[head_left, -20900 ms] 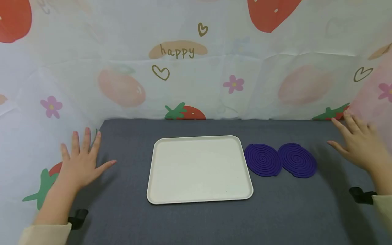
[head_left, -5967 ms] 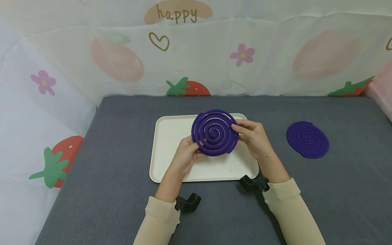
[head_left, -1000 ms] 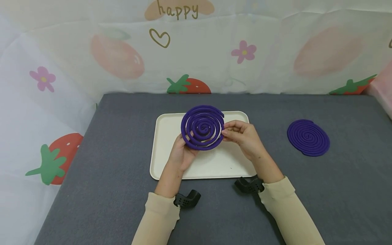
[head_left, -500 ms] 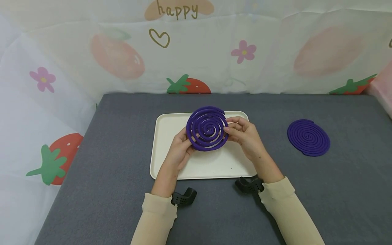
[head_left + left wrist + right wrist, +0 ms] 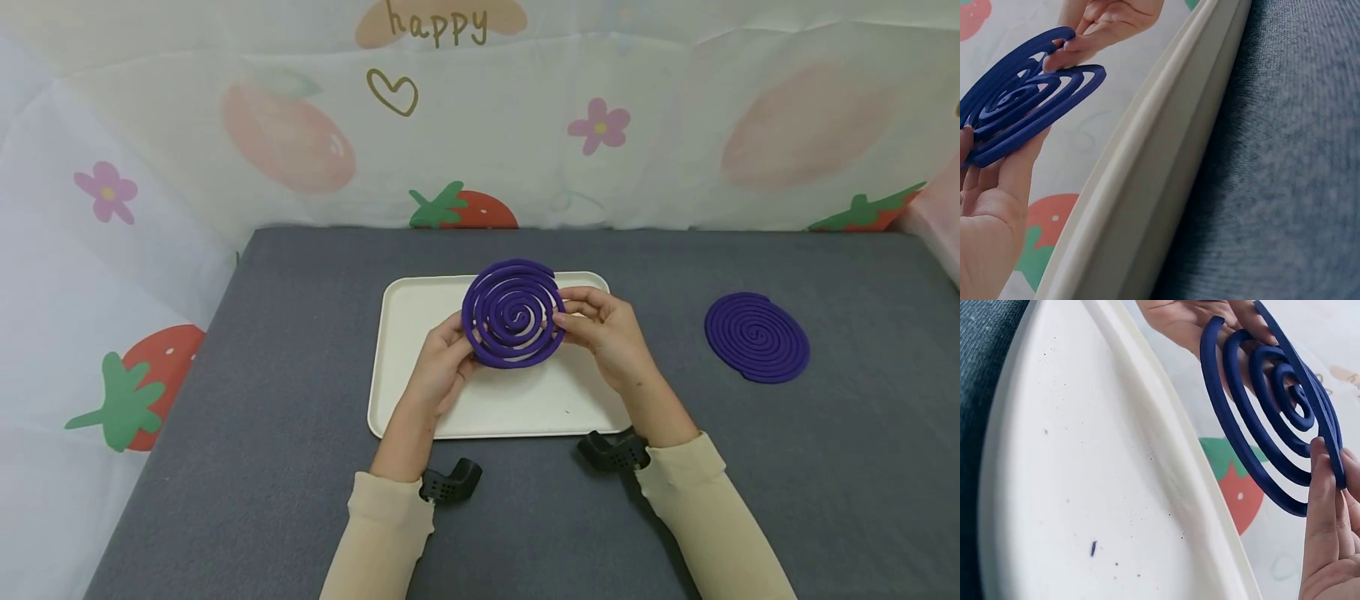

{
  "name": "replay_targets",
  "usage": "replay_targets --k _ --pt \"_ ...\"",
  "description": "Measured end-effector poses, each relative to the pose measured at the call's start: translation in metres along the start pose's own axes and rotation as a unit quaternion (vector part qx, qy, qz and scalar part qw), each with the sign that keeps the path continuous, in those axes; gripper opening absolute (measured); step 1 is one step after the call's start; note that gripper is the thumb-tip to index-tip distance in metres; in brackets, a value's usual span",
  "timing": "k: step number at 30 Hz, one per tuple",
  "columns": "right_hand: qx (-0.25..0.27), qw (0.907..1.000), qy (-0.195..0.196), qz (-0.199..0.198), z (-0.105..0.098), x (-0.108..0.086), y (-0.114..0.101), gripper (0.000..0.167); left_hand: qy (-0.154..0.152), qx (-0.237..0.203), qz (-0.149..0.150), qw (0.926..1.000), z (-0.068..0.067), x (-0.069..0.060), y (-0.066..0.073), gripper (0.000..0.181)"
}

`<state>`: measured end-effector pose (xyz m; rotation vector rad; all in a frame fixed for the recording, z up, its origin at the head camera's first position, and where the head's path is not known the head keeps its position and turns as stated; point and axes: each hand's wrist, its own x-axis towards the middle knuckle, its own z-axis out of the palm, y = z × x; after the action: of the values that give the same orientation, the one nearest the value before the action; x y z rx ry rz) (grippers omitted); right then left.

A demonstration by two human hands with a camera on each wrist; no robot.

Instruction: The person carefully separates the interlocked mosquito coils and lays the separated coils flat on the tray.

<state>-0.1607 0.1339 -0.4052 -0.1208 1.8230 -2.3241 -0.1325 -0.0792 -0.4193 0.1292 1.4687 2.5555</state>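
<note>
Over the tray, a purple-blue mosquito coil (image 5: 513,314) is held up between both hands, tilted toward the head camera. My left hand (image 5: 437,367) grips its lower left edge, with some fingers hidden behind it. At the right edge, my right hand (image 5: 603,337) pinches the outer turns between thumb and fingers. In the right wrist view the coil's turns (image 5: 1254,431) stand apart with wide gaps, partly out of one plane. Beneath lies a cream rectangular tray (image 5: 397,408). A second purple mosquito coil (image 5: 756,337) lies flat on the table to the right, tightly wound.
A dark grey cloth (image 5: 247,467) covers the table. Small dark specks and a dark blue sliver (image 5: 1093,548) lie in the tray. A printed curtain (image 5: 645,108) hangs along the back and sides. Each wrist wears a black camera mount (image 5: 452,482).
Two coils lay beside the tray at first, hands spread apart; one is now held over the tray. Within the last second, it shifted slightly right and the left hand moved to its left edge.
</note>
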Motion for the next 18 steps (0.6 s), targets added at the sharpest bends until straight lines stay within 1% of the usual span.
replay_targets --k 4,7,12,14,18 --pt "0.008 1.0000 -0.002 -0.002 -0.0001 0.0000 0.0001 0.024 0.003 -0.008 -0.007 0.9999 -0.0007 0.0006 -0.0012 0.022" --pt "0.012 0.9999 -0.003 -0.007 -0.0005 -0.0002 0.0003 0.024 -0.005 -0.014 -0.012 0.9998 -0.0010 0.0005 -0.0014 0.023" --pt "0.015 0.9997 -0.004 -0.016 -0.0013 -0.0007 0.0004 0.024 -0.034 -0.014 -0.010 0.9993 -0.0010 0.0003 -0.0012 0.039" --pt "0.014 0.9998 -0.003 -0.017 -0.0016 -0.0010 0.0001 0.024 -0.040 -0.013 -0.008 0.9991 -0.0009 0.0001 -0.0013 0.044" --pt "0.013 0.9998 -0.008 -0.015 -0.0027 -0.0010 -0.0004 0.024 -0.042 -0.016 -0.010 0.9989 -0.0013 -0.0009 -0.0014 0.038"
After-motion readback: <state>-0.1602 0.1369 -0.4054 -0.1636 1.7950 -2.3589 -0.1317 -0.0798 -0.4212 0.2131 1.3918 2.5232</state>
